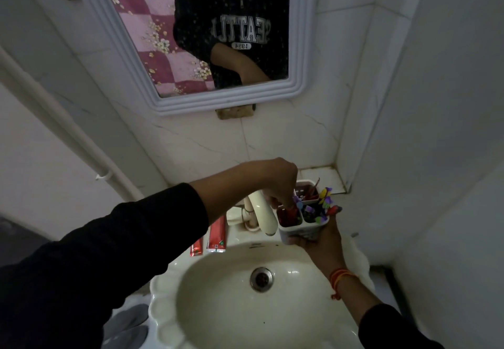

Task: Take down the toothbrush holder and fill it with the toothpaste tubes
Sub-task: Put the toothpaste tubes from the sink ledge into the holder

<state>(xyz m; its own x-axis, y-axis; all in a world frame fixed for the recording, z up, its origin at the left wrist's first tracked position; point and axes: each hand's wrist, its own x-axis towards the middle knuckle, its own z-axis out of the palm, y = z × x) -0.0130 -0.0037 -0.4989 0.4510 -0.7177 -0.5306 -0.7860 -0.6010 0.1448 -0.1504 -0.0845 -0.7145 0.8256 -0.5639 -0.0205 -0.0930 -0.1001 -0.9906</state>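
White plastic toothbrush holder [300,228] sits in right hand [323,242], fingers cupping it; left hand [281,185] fingers [286,203] seemingly pinch a red tube [292,210] into it; two red toothpaste tubes [210,237] remain.

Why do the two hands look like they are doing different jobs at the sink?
The right hand cups the toothbrush holder from below, while the left hand reaches into it from above. The right hand holds it over the sink; the left hand's fingers pinch something red in a front compartment. The right wrist wears an orange thread; the left wrist is bare. Both arms have dark sleeves.
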